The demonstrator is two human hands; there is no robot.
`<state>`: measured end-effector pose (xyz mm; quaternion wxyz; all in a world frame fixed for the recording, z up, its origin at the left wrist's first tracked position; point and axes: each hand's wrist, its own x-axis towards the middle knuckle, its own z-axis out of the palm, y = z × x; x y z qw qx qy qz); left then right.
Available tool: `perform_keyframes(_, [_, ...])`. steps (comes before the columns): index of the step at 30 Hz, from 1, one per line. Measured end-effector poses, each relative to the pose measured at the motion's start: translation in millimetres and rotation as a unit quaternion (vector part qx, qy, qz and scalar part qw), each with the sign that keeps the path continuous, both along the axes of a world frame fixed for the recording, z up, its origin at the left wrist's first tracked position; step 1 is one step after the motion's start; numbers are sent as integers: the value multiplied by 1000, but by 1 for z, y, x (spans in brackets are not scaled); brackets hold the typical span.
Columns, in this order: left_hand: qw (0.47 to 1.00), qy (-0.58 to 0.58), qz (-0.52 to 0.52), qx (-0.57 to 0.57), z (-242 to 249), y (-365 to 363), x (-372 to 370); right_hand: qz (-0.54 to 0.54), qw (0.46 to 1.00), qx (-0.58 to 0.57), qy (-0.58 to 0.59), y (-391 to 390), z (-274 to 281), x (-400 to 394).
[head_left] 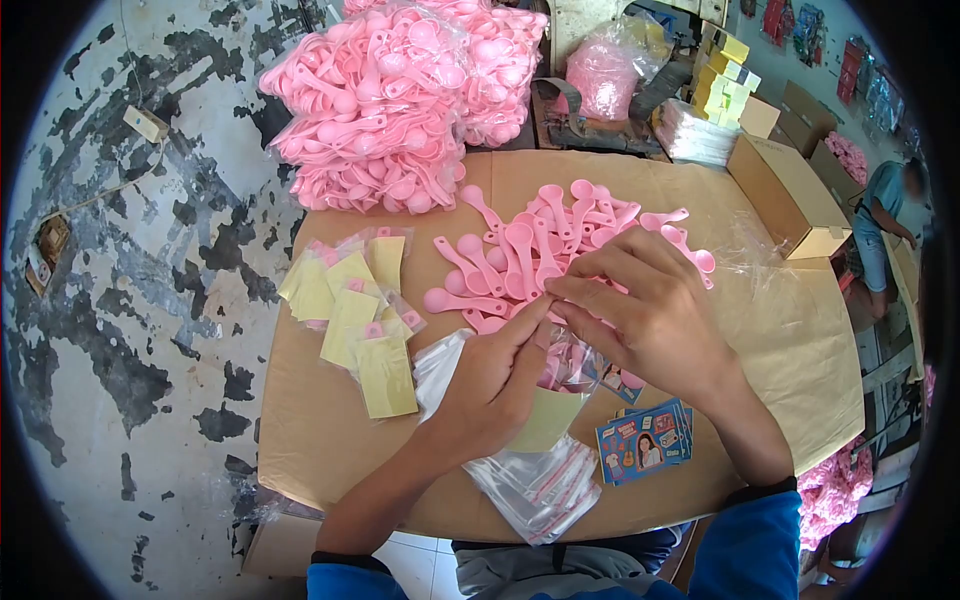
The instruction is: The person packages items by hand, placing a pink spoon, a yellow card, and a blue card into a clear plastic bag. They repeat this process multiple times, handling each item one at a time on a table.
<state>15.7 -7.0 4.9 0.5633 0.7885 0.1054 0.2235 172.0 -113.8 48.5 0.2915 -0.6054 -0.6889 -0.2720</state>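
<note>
two hands (490, 382) (655, 312), clear bag (568, 362) pinched between; pink spoons (521, 240) beyond

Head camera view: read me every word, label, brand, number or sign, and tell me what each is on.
No text reads with certainty.
Blue printed cards: lettering, too small and blurred.
Hanging packets on the wall: any print is too small.
Yellow stack: any markings are too blurred.

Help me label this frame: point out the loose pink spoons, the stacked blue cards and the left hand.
Loose pink spoons (519, 236): head view, one spoon's bowl.
Stacked blue cards (641, 445): head view, top card's face.
Left hand (490, 378): head view, its back.
</note>
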Motion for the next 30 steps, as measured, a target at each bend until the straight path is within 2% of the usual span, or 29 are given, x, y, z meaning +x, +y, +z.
perform_keyframes(9, [991, 32, -19, 131, 0, 0, 3, 0, 998, -65, 16, 5, -13, 7])
perform_keyframes(12, [989, 1, -9, 144, -4, -3, 5, -14, 997, -55, 56, 5, -12, 9])
perform_keyframes(13, [990, 17, -17, 136, -3, -2, 5, -5, 988, -56, 142, 4, -9, 12])
perform_keyframes(15, [991, 50, -37, 119, 1, 0, 3, 10, 949, -57, 309, -2, 1, 22])
perform_keyframes(18, [987, -54, -22, -152, 7, -8, 8, 122, 864, -107, 476, -31, 28, 79])
perform_keyframes(20, [973, -78, -17, -217, 4, -6, 11, 269, 802, -129, 518, -68, 34, 134])
perform_keyframes(21, [964, -90, -14, -249, 2, -4, 13, 300, 750, -132, 574, -84, 31, 158])
perform_keyframes(22, [973, -80, -34, -216, -1, 2, 12, 329, 694, -134, 626, -97, 24, 181])
perform_keyframes(24, [974, -73, -10, -215, -2, -2, 13, 63, 779, -202, 590, -116, -5, 228])
perform_keyframes(25, [975, -69, 1, -213, -1, -4, 14, -74, 797, -229, 555, -123, -17, 245])
perform_keyframes(26, [984, -44, 11, -170, 1, -4, 13, -169, 902, -160, 364, -126, -26, 258])
perform_keyframes(27, [991, -21, 23, -127, 5, -2, 11, -254, 952, -82, 151, -125, -30, 268])
perform_keyframes(28, [994, -10, 28, -108, 4, 0, 9, -322, 944, -1, -69, -126, -36, 276])
perform_keyframes(30, [995, -3, 30, -92, -4, 7, 8, -231, 964, 34, 125, -107, 6, 229])
